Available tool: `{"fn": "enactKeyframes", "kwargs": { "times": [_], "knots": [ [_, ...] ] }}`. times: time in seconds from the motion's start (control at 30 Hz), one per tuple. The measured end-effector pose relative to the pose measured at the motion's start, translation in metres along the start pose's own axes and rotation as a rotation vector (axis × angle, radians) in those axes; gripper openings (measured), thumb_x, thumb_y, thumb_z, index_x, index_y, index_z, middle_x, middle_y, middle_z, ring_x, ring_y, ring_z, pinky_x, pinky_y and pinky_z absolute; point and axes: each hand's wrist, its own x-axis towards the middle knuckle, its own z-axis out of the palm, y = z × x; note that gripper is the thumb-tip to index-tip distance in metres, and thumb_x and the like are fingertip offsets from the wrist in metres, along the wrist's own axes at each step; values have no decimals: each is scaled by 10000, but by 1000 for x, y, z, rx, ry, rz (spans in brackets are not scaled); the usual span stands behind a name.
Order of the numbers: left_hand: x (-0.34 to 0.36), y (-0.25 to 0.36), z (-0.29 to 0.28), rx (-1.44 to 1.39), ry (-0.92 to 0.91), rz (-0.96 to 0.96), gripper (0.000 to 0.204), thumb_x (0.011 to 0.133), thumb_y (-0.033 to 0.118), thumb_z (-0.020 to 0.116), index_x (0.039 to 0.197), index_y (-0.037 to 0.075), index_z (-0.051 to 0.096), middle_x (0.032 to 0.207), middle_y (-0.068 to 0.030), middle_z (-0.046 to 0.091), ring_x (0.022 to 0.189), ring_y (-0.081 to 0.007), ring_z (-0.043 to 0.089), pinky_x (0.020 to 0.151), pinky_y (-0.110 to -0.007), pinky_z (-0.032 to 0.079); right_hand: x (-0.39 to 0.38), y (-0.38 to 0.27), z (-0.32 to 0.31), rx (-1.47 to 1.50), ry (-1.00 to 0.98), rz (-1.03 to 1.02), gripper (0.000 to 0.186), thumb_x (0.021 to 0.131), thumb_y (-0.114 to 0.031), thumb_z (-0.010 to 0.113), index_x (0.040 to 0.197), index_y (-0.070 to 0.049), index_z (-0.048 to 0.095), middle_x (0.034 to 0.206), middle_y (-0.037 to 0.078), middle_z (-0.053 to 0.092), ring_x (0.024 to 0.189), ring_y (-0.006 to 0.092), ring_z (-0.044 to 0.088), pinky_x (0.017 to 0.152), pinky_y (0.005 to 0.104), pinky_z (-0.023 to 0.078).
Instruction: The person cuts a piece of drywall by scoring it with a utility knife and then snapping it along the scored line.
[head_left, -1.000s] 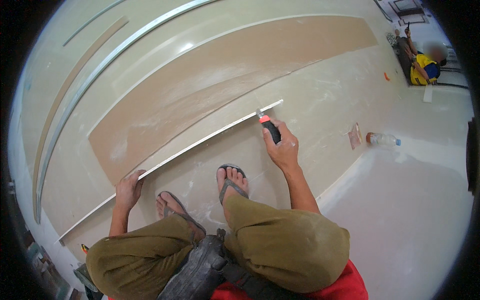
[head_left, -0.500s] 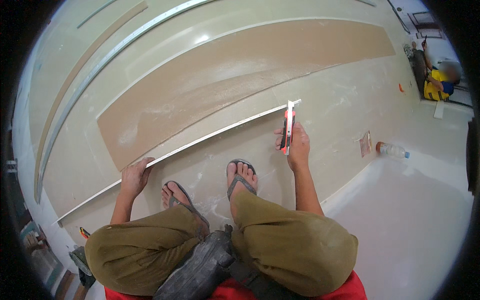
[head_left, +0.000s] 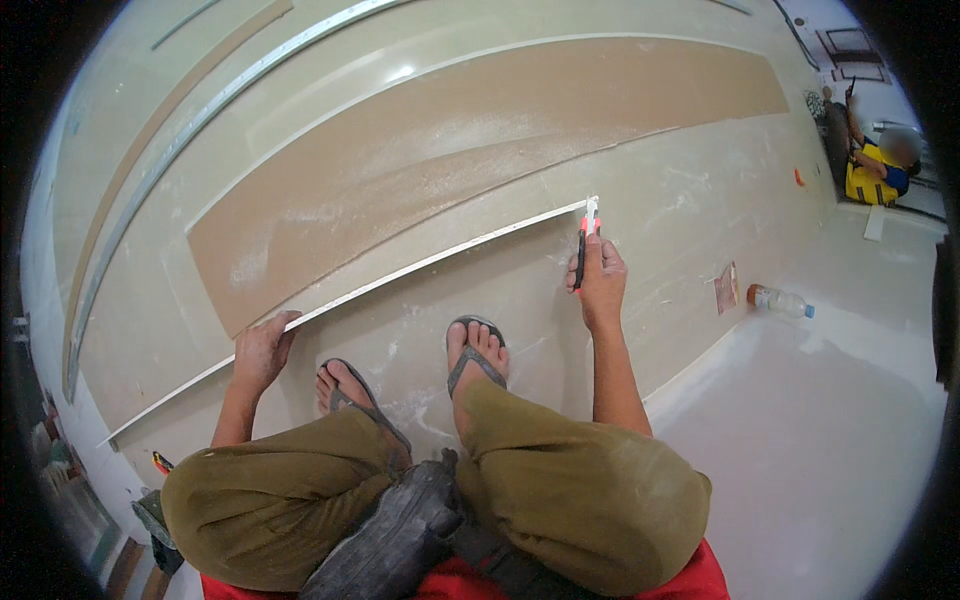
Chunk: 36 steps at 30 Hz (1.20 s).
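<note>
A long, narrow strip with a white edge (head_left: 440, 262), like a plasterboard edge, runs from lower left up to the right in front of my feet. My left hand (head_left: 262, 352) is closed over it, fingers on the far side. Wrapped in my right hand (head_left: 603, 280) is a red and black utility knife (head_left: 582, 255), its front end pointing away from me at the strip's right end. Whether the blade touches the strip I cannot tell. Just past the strip lies a wide brown board (head_left: 480, 120), dusted with white powder.
My sandalled feet (head_left: 478, 350) stand near the strip. Farther off lie a metal channel (head_left: 200, 130) and a tan strip (head_left: 155, 150). A bottle (head_left: 782, 301) lies at right. A person in a yellow vest (head_left: 872, 178) is beyond. Another small tool (head_left: 162, 462) lies beside my left knee.
My right hand has shifted slightly right, and the knife has turned, its front end now at the strip's right tip. My left hand keeps its grip on the strip.
</note>
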Motion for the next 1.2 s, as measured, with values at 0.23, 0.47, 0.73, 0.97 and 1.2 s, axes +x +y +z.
{"fn": "enactKeyframes", "kwargs": {
  "times": [0.23, 0.47, 0.73, 0.97, 1.2],
  "knots": [
    [0, 1, 1, -10, -29, -26, 248, 998, 223, 704, 1243, 204, 665, 951, -131, 777, 830, -382, 739, 704, -521, 558, 13, -5, -16, 31, -13, -10, 313, 1123, -332, 563, 1000, -48, 613, 709, 39, 607, 514, 115, 565, 443, 285, 430],
    [-1, -2, -1, -15, -10, -6, 258, 994, 224, 706, 1246, 192, 665, 958, -140, 776, 842, -383, 741, 713, -516, 564, -2, -5, 4, 3, -130, -22, 323, 1123, -347, 568, 968, -66, 612, 672, 25, 595, 502, 105, 554, 450, 279, 429],
    [0, -1, 2, 4, 16, 31, 259, 992, 213, 705, 1246, 191, 662, 971, -134, 778, 862, -364, 745, 727, -504, 570, -3, 1, 6, 55, -68, 59, 318, 1115, -374, 588, 1031, -72, 639, 701, 21, 616, 515, 97, 548, 465, 269, 440],
    [-2, -6, 5, -22, 56, 51, 310, 967, 189, 722, 1271, 210, 665, 970, -114, 779, 856, -355, 742, 718, -497, 568, -27, 2, 30, -120, -231, 22, 314, 1115, -341, 591, 954, -75, 637, 656, 4, 590, 514, 81, 550, 454, 263, 419],
    [-4, -10, 3, -35, 4, 13, 307, 964, 190, 723, 1266, 213, 671, 923, -125, 767, 841, -362, 738, 712, -506, 564, -47, 16, 49, -151, -280, 36, 333, 1121, -371, 577, 953, -88, 625, 671, 14, 599, 510, 87, 559, 446, 267, 427]
  ]
}}
